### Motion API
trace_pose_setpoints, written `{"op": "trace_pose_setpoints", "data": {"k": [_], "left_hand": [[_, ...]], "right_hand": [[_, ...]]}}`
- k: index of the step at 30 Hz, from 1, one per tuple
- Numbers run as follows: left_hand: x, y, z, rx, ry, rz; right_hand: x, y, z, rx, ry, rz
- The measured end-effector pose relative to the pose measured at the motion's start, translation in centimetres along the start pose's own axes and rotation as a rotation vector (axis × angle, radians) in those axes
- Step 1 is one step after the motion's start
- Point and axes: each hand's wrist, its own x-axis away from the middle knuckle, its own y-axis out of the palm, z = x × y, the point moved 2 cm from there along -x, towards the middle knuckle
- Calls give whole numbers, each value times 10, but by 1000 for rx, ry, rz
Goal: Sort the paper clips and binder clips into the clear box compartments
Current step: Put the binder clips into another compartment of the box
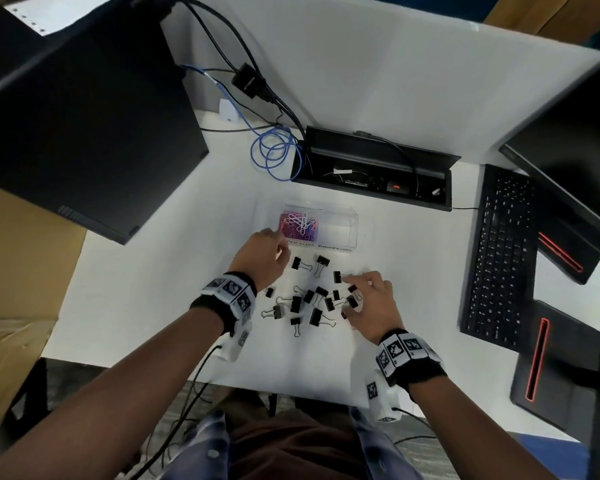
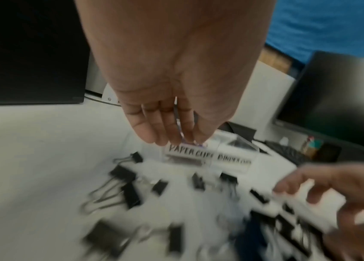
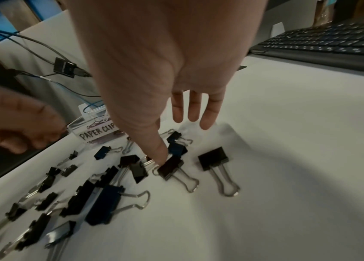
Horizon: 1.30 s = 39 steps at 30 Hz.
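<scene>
The clear box [image 1: 340, 233] stands at the middle of the white table, labelled "PAPER CLIPS" [image 2: 187, 153] and "BINDER CLIPS". Its left compartment holds pink and white paper clips [image 1: 298, 223]; nothing shows in the right one. My left hand [image 1: 279, 244] hovers at the box's front left corner, and a thin paper clip [image 2: 179, 123] is pinched between its fingers. Several black binder clips [image 1: 309, 303] lie scattered in front of the box. My right hand [image 1: 352, 292] is over them with its fingers straight, its thumb tip touching one binder clip [image 3: 171, 166].
A black computer case [image 1: 84, 116] fills the left. A black cable tray [image 1: 371, 171] and a coiled blue cable [image 1: 274, 154] lie behind the box. To the right are a keyboard [image 1: 499, 258] and a monitor [image 1: 568, 150]. The table's front edge [image 1: 291, 393] is near my body.
</scene>
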Motion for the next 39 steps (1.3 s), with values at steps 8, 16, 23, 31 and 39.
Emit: {"op": "trace_pose_setpoints", "data": {"k": [8,16,23,31,39], "left_hand": [[67,68,-20,-436,273,-313],[66,68,-35,-390,167,-124],[76,73,-38,-401,156,-189],[97,87,-28,-356,206,-233],[116,37,-55,-333,85,-63]], "right_hand": [[2,20,-19,75,-120,-79],[5,4,13,53,-76,-19],[20,3,23,-24,99,-86],[9,18,-3,-150,28,-21],[0,9,17,51,17,-48]]}}
